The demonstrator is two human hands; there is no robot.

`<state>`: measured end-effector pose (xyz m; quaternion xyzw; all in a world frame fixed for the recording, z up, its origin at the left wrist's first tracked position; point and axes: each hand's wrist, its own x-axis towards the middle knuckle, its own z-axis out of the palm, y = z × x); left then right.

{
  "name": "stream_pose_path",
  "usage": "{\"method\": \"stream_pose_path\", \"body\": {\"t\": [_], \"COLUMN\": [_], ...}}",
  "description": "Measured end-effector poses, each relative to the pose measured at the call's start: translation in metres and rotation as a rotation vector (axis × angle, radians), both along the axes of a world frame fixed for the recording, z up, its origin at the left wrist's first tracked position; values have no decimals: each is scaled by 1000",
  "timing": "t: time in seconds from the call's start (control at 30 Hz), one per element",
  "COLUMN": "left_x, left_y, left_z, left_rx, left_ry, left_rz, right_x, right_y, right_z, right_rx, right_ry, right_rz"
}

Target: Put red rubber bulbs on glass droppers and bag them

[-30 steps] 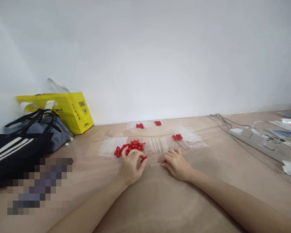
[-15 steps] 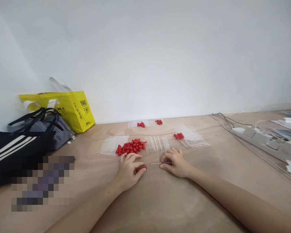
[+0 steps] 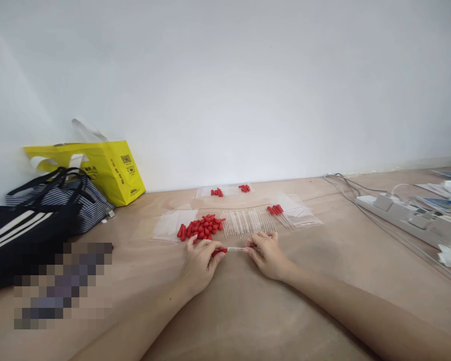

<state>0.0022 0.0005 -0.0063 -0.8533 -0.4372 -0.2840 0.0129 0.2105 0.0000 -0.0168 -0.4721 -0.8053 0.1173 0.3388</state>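
Observation:
My left hand (image 3: 203, 263) pinches a red rubber bulb (image 3: 218, 252) between thumb and fingers, its open end pointing right. My right hand (image 3: 266, 253) grips a thin clear glass dropper tube (image 3: 236, 249), held level; its left end meets the bulb's mouth. I cannot tell whether the tube has entered the bulb. Just beyond my left hand lies a pile of red rubber bulbs (image 3: 201, 226). A row of loose glass tubes (image 3: 248, 222) lies beyond both hands. To its right are several tubes with red bulbs on their ends (image 3: 276, 209).
Clear plastic bags (image 3: 169, 226) lie under the pile, and more bags (image 3: 302, 210) at right. Farther back are small red bulb groups (image 3: 244, 188). A yellow bag (image 3: 124, 175) and a black bag (image 3: 26, 240) stand left. A white power strip (image 3: 402, 215) with cables lies right.
The glass tube in my right hand has moved left and up to the red bulb, closing the gap between them. My left thumb and fingers have closed more tightly around the bulb.

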Motion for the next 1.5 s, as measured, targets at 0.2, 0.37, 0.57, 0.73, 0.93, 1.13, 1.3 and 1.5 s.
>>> {"method": "stream_pose_path", "body": {"t": [0.2,0.37,0.57,0.73,0.93,1.13,1.3,1.5], "left_x": [2,2,3,5,8,12,12,12], "left_y": [1,-1,-2,-6,-10,-12,-13,-14], "left_z": [-3,-3,-3,-1,1,0,2,4], "left_rx": [-31,-126,-104,-23,46,75,53,18], "left_ry": [-43,-46,-22,16,9,-31,-19,15], "left_rz": [16,17,-16,-69,-97,-121,-125,-144], "right_x": [-1,-1,1,2,-1,-2,-6,-9], "right_y": [-3,-6,-3,-2,-6,-6,-8,-7], "right_z": [1,1,2,1,1,1,2,3], "right_rx": [15,27,104,212,232,155,118,108], "right_ry": [-17,-56,-140,-219,-158,-35,-47,-110], "right_rz": [89,116,141,143,158,193,182,187]}}
